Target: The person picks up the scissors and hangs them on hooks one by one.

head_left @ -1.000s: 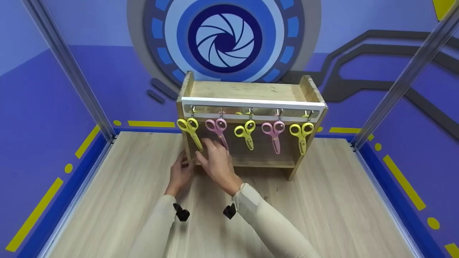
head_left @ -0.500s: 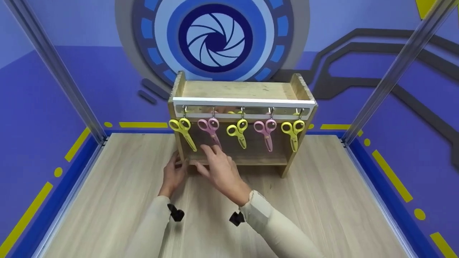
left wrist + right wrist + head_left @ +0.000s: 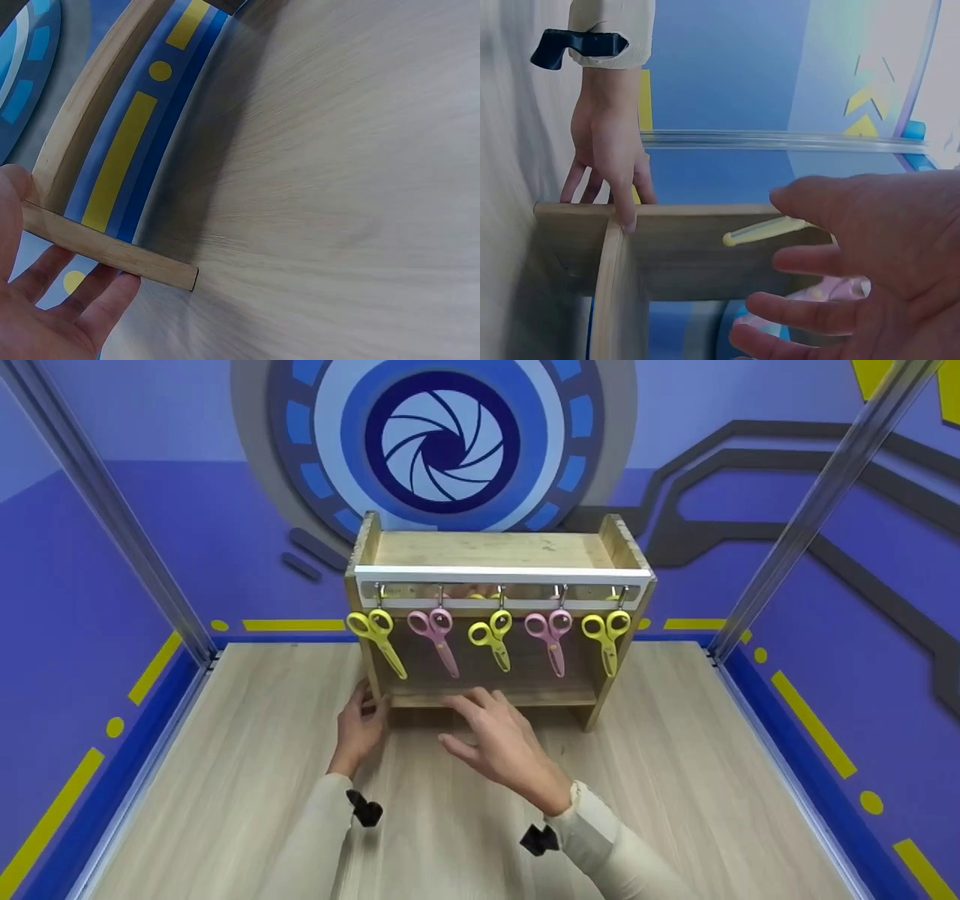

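Note:
A small wooden shelf (image 3: 495, 547) stands on the table, a white hook rail (image 3: 502, 576) across its upper front. Several scissors hang from the hooks, among them yellow scissors (image 3: 381, 641) at the left end, pink scissors (image 3: 435, 639) beside them and yellow scissors (image 3: 609, 637) at the right end. My left hand (image 3: 360, 727) grips the shelf's left side panel (image 3: 127, 251) low down, thumb on the inner side and fingers on the outer. My right hand (image 3: 502, 739), fingers spread and holding nothing, hovers before the lower board (image 3: 420, 701). In the right wrist view it partly hides scissors.
The light wood table (image 3: 675, 780) extends around the shelf. Blue printed walls (image 3: 225, 547) close it in at the back and sides, with metal posts (image 3: 810, 502) at the corners. A black wrist mount (image 3: 538, 840) sticks out from the right sleeve.
My right hand has drawn back from the shelf's left inside, moving right and toward me, and its fingers have spread. The left hand stays at the side panel. The head view has shifted slightly.

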A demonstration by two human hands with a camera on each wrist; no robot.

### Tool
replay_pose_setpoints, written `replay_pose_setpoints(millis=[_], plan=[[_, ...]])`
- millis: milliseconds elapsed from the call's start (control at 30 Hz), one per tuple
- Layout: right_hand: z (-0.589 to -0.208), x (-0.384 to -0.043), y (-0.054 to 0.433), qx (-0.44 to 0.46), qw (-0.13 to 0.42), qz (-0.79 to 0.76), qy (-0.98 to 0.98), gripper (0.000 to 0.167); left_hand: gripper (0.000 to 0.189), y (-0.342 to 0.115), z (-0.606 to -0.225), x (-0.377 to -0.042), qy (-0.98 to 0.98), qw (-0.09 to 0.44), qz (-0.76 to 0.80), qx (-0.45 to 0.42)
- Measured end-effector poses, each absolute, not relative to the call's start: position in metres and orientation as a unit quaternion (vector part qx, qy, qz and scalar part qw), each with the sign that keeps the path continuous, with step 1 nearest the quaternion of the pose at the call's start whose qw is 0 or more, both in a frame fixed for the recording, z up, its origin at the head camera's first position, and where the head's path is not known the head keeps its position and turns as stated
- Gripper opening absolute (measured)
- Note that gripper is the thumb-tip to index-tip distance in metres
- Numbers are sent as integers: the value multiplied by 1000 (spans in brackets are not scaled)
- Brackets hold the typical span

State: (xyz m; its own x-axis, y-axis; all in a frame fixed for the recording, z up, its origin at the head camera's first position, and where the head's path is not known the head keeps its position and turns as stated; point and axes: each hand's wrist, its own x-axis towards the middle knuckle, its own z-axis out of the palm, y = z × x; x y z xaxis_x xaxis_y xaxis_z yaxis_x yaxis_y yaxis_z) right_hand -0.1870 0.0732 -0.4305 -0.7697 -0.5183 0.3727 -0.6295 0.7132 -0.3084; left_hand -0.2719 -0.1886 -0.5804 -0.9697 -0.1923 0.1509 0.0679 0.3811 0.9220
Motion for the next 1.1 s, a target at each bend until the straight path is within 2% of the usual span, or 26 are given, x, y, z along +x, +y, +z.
replay_pose_setpoints(millis=[167, 600, 867, 1100], plan=[[-442, -184, 96, 328, 145, 210, -910, 51, 57, -189, -580, -271, -824, 102, -556, 45], [-489, -184, 148, 334, 253, 209, -884, 72, 56, -194, -577, -265, -822, 104, -559, 39], [-509, -182, 180, 299, 256, 172, -903, 80, 55, -197, -580, -263, -819, 113, -562, 33], [-528, -180, 208, 254, 238, 141, -927, 89, 55, -198, -579, -260, -816, 117, -566, 31]])
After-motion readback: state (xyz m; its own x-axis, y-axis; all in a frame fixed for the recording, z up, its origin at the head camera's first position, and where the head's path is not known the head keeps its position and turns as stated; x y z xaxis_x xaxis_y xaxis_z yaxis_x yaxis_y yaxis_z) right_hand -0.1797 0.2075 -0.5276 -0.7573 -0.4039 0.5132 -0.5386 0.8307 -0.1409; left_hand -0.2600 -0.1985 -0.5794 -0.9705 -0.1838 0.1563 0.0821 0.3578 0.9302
